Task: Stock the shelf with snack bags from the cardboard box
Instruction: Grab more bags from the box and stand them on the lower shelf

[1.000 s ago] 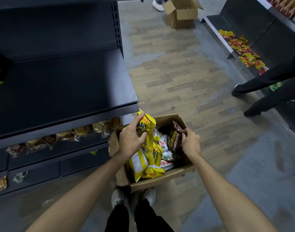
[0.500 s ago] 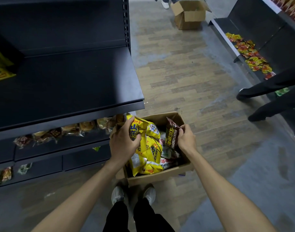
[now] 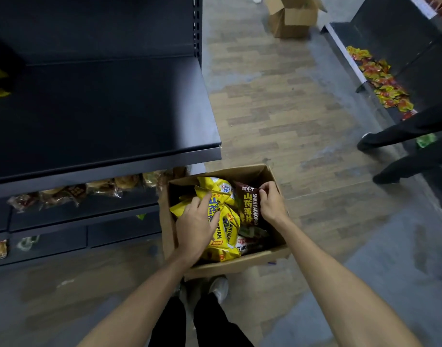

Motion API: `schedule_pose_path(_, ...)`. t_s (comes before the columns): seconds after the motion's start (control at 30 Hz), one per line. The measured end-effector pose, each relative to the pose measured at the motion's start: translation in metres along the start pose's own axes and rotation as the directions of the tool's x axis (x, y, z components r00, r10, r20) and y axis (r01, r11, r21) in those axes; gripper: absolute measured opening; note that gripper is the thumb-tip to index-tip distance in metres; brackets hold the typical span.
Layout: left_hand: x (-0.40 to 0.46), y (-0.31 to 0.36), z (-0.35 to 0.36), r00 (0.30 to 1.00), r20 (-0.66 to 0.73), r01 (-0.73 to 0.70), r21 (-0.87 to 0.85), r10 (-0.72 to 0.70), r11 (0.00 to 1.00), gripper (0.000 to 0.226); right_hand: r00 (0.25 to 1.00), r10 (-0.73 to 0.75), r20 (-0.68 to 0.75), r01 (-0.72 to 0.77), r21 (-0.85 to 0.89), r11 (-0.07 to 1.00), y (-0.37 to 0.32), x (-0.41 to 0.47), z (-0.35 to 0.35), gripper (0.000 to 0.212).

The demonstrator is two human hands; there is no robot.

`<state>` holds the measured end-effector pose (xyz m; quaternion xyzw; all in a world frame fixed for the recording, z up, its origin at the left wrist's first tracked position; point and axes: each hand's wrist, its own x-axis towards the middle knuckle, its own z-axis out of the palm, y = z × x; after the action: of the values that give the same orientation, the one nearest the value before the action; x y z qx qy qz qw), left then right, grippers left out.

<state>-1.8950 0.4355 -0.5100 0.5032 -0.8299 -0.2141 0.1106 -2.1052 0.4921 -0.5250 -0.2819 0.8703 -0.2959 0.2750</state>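
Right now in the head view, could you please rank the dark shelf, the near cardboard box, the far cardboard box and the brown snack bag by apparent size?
1. dark shelf
2. near cardboard box
3. far cardboard box, partly cut off and farther away, so unsure
4. brown snack bag

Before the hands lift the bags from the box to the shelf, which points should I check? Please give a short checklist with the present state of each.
1. Right hand pinches the brown bag at its top: ok.
2. Left hand has a firm grip on the yellow bags: cannot tell; its fingers lie over them.
3. Dark shelf has free room: ok.
4. Cardboard box stands open beside the shelf: ok.
5. Path clear of the other person's legs: ok, they stand apart.
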Motion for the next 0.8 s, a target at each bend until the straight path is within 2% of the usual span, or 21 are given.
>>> schedule_pose_path(0.07,-0.001,-0.002,0.011,1.0,-0.016,0.001,0.031,-0.001,1.0,0.056,0.998,-0.033,-0.057,0.027,-0.097,0.995,0.003,-0.002,0.008,0.014)
schedule_pose_path(0.13,0.0,-0.003,0.02,1.0,-0.02,0.009,0.047,-0.008,0.999,0.059,0.986,-0.151,-0.077,0.118,-0.324,0.939,0.009,-0.007,0.02,0.027)
schedule_pose_path(0.2,0.002,-0.001,0.026,1.0,-0.02,0.011,0.061,-0.009,0.998,0.062,0.978,-0.208,-0.034,0.165,-0.491,0.855,0.012,-0.009,0.032,0.033)
schedule_pose_path(0.27,0.003,-0.001,0.029,1.0,-0.019,-0.012,0.109,0.014,0.994,0.066,0.978,-0.203,0.043,0.191,-0.568,0.8,0.018,-0.006,0.041,0.04)
schedule_pose_path(0.33,0.003,-0.002,0.03,0.999,-0.007,-0.034,0.176,0.036,0.984,0.072,0.983,-0.148,0.104,0.181,-0.541,0.821,0.024,-0.001,0.046,0.052)
schedule_pose_path(0.47,0.0,-0.001,0.032,0.998,0.054,-0.024,0.265,0.01,0.964,0.092,0.975,0.032,0.22,0.071,-0.443,0.894,0.028,0.003,0.051,0.072)
schedule_pose_path(0.57,0.005,0.0,0.033,0.997,0.083,-0.021,0.314,-0.005,0.949,0.101,0.973,-0.035,0.228,0.146,-0.491,0.859,0.024,0.008,0.06,0.085)
schedule_pose_path(0.67,0.011,0.007,0.029,0.986,0.156,-0.006,0.362,-0.054,0.932,0.103,0.967,-0.026,0.253,0.153,-0.495,0.855,0.023,0.013,0.064,0.08)
schedule_pose_path(0.8,0.023,0.026,0.017,0.948,0.275,0.061,0.329,-0.157,0.942,0.093,0.96,-0.055,0.276,0.199,-0.528,0.826,0.019,0.011,0.054,0.081)
